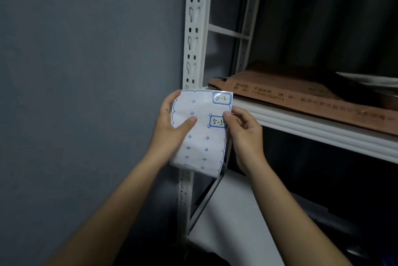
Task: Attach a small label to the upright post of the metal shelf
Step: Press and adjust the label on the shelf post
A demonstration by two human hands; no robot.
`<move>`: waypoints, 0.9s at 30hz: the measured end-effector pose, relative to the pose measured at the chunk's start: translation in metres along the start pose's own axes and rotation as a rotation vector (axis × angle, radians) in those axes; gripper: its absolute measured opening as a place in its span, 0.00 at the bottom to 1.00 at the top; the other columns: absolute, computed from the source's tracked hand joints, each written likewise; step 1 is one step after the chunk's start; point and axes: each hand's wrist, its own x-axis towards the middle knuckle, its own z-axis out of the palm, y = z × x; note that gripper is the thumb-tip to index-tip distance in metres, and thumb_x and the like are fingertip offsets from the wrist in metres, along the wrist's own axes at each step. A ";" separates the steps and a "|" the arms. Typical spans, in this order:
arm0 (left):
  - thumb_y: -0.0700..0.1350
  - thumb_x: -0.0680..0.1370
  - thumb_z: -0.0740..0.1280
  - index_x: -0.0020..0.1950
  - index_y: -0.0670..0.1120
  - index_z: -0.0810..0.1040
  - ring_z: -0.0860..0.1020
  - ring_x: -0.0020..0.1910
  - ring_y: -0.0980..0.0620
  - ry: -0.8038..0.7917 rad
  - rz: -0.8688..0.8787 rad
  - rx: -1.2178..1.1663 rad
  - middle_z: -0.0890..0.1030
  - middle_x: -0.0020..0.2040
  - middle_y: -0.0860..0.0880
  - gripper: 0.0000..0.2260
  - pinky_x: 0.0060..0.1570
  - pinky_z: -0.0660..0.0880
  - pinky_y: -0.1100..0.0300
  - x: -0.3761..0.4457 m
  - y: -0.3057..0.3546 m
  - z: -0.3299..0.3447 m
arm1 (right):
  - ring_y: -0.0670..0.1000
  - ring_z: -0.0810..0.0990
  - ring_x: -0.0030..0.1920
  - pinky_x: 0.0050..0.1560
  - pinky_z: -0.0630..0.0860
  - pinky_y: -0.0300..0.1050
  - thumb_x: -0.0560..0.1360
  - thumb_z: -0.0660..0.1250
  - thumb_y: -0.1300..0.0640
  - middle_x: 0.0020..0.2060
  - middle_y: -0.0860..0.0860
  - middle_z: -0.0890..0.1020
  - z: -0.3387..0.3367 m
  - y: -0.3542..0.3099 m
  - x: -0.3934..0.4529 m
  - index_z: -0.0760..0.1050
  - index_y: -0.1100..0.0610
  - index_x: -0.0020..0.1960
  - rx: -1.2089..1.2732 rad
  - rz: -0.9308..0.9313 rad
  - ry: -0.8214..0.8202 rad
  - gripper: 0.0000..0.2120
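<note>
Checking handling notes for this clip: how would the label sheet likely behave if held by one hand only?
Probably floppy: the label sheet already bends and curls at its lower end while the left hand and right hand both hold it. Likely very light, being thin backing paper with two labels left.

Post (195, 35) is wide open above the sticker sheet (201, 132), nothing on its front face up there, and the blue wall (86, 71) side to the left is clear air too. Both hands, left hand (170, 127) and right hand (245, 134), plus the sheet cover the post's middle stretch. To the right, the shelf edge (312, 127) and a flat cardboard box (301, 93) crowd in just beside the post. Below the sheet the post shows again.
</note>
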 end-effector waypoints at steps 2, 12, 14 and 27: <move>0.39 0.74 0.70 0.63 0.63 0.67 0.71 0.63 0.61 0.031 0.001 0.007 0.70 0.65 0.58 0.26 0.66 0.70 0.53 0.000 0.000 0.001 | 0.45 0.83 0.38 0.38 0.78 0.36 0.77 0.65 0.66 0.39 0.49 0.85 -0.002 0.000 0.000 0.79 0.58 0.49 -0.008 0.015 -0.006 0.06; 0.54 0.74 0.66 0.62 0.56 0.76 0.61 0.65 0.56 0.073 0.477 0.669 0.68 0.65 0.54 0.16 0.64 0.54 0.59 0.001 0.020 0.011 | 0.46 0.83 0.45 0.51 0.80 0.40 0.76 0.68 0.62 0.44 0.50 0.86 -0.006 -0.006 -0.002 0.82 0.54 0.48 -0.171 0.008 -0.089 0.06; 0.53 0.74 0.66 0.61 0.54 0.76 0.66 0.62 0.54 0.073 0.541 0.715 0.72 0.62 0.53 0.16 0.64 0.55 0.57 0.003 0.019 0.013 | 0.50 0.83 0.48 0.55 0.79 0.46 0.76 0.68 0.63 0.46 0.53 0.85 -0.003 -0.007 -0.003 0.82 0.55 0.48 -0.144 0.016 -0.093 0.06; 0.52 0.76 0.62 0.61 0.49 0.78 0.72 0.56 0.53 0.054 0.588 0.743 0.78 0.57 0.51 0.16 0.60 0.59 0.58 0.007 0.030 0.009 | 0.56 0.82 0.46 0.54 0.78 0.53 0.76 0.67 0.62 0.46 0.60 0.84 0.005 -0.024 -0.001 0.82 0.58 0.49 -0.055 0.082 -0.228 0.05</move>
